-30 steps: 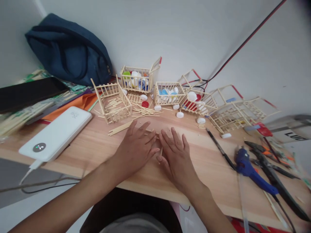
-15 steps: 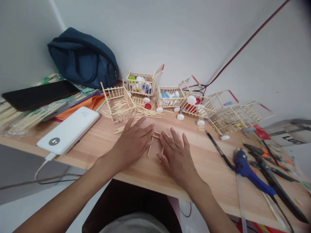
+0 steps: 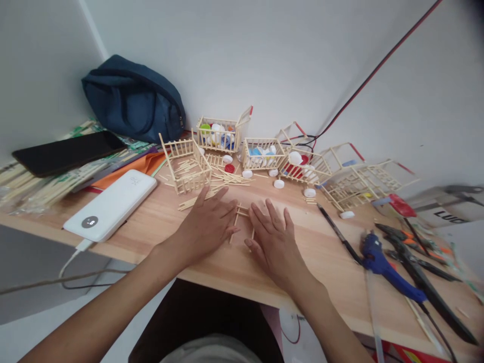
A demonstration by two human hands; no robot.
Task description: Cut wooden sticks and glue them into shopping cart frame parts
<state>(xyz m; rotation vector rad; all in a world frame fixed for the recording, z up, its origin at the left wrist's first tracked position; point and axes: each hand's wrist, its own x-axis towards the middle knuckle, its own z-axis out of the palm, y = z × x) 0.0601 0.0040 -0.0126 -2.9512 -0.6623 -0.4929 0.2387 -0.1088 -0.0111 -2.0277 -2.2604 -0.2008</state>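
Note:
A small frame of thin wooden sticks [image 3: 235,222] lies on the table between my hands, two long sticks joined by short crosspieces at the far end. My left hand [image 3: 206,224] rests flat at its left side, fingers spread, fingertips by the left stick. Against the right side lies my right hand [image 3: 274,237], fingers stretched out and partly covering the right stick. Both hands are open. Just beyond my left fingertips stands a half-open stick basket [image 3: 192,184] with loose sticks [image 3: 234,178] in and beside it.
Several miniature stick carts [image 3: 264,154] with bottle-cap wheels line the wall. A white power bank [image 3: 113,204], a phone [image 3: 68,151] and a blue bag [image 3: 132,98] are left. To the right lie a pen [image 3: 338,232], a blue glue gun [image 3: 389,272] and pliers [image 3: 412,242].
The view has shifted slightly. My hands stay almost still beside the stick frame, and nothing has been picked up or let go.

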